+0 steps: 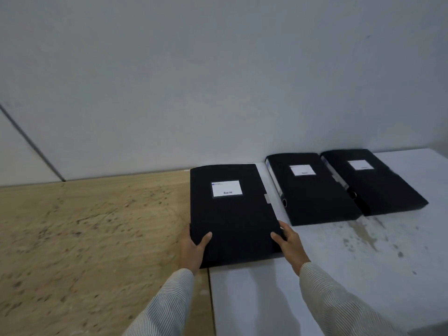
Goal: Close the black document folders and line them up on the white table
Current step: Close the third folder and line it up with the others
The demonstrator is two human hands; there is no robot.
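Three closed black folders with white labels lie flat on the white table [339,275]. The nearest folder [232,214] sits at the table's left edge, slightly overhanging the wooden surface. My left hand [192,248] grips its near left corner, thumb on top. My right hand [289,243] grips its near right corner, thumb on the cover. To the right lie the middle folder [315,190] and the far right folder [373,183], side by side and angled the same way.
A stained wooden surface [92,234] adjoins the white table on the left. A plain grey wall [218,81] stands directly behind the folders. The white table's front right part bears some brownish stains [363,234].
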